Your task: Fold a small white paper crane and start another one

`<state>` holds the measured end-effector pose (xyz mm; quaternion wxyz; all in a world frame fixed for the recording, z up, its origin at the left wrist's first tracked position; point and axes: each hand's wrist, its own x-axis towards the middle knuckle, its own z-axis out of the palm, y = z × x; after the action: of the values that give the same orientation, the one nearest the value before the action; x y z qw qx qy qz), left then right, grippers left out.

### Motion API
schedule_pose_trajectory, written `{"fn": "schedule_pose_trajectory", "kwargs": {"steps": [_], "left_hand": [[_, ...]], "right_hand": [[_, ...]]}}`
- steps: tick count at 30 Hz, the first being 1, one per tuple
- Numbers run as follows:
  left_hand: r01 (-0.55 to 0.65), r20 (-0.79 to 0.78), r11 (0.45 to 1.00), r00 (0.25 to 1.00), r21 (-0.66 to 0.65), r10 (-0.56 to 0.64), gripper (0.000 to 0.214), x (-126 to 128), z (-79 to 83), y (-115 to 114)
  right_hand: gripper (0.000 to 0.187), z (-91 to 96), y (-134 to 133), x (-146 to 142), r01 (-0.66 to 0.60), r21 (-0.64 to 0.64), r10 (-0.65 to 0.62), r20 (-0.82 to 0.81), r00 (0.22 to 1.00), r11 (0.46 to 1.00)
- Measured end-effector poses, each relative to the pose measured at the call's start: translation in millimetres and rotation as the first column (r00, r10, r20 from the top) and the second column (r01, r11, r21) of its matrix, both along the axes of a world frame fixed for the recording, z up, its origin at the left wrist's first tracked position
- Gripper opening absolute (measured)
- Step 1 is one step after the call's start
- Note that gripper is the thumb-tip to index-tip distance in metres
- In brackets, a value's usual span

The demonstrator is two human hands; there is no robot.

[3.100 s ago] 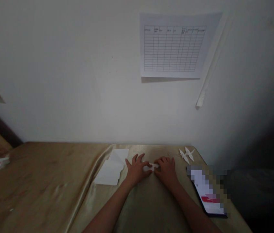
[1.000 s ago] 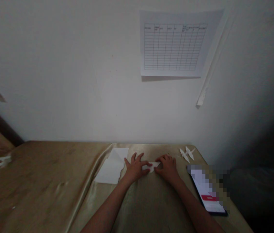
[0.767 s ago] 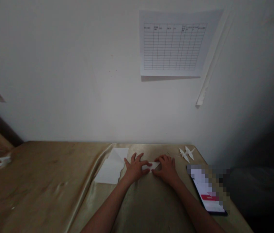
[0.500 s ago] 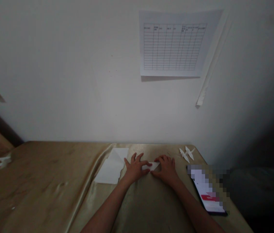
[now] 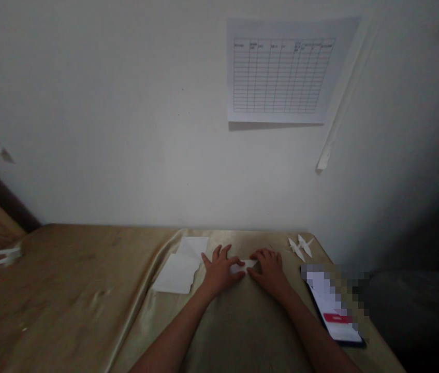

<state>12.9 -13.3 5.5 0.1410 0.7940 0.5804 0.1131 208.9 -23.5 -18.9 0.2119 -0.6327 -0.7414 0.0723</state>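
Observation:
A small folded piece of white paper (image 5: 243,266) lies flat on the gold cloth of the table (image 5: 243,321), close to the wall. My left hand (image 5: 219,271) rests on its left end, fingers spread and thumb pressed on the paper. My right hand (image 5: 269,269) covers its right end with fingers curled down onto it. Most of the paper is hidden under both hands.
White paper sheets (image 5: 178,267) lie just left of my left hand. Two folded paper cranes (image 5: 299,246) sit at the far right corner. A phone (image 5: 334,311) with a lit screen lies at the right edge. Another paper crane (image 5: 4,255) lies far left. A printed grid sheet (image 5: 279,72) hangs on the wall.
Both hands stay pressed on the folded paper; the fingers shift only slightly along it. The view has drifted a little to the left.

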Motion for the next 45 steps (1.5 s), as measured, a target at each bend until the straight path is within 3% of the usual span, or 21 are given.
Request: {"fn": "schedule_pose_trajectory", "kwargs": {"steps": [5,14,21,31,37,45], "left_hand": [[-0.011,-0.013,1.0,1.0,0.008,0.011,0.037,3,-1.1,0],[-0.018,-0.006,0.999,1.0,-0.034,0.018,0.038,4,-0.7,1],[-0.021,0.0,0.998,1.0,-0.058,0.021,0.037,3,2.9,0],[0.0,-0.031,0.998,1.0,-0.07,-0.002,0.033,-5,2.4,4],[0.006,-0.054,0.997,0.999,-0.079,-0.01,0.034,-9,1.4,7],[0.002,-0.03,0.997,1.0,-0.076,-0.004,0.034,-9,1.8,5]], "right_hand": [[0.027,4.2,-1,-2,-0.014,0.025,0.013,0.062,0.998,1.0],[0.022,4.9,7,4,0.125,0.053,-0.13,0.108,0.986,0.991],[0.021,1.7,9,8,0.163,0.056,-0.168,0.111,0.979,0.985],[0.022,-1.9,3,6,0.148,0.08,-0.155,0.093,0.984,0.986],[0.024,0.7,3,3,0.164,0.03,-0.166,0.057,0.984,0.986],[0.034,4.9,-3,-6,0.09,0.0,-0.09,0.018,0.996,0.996]]}}
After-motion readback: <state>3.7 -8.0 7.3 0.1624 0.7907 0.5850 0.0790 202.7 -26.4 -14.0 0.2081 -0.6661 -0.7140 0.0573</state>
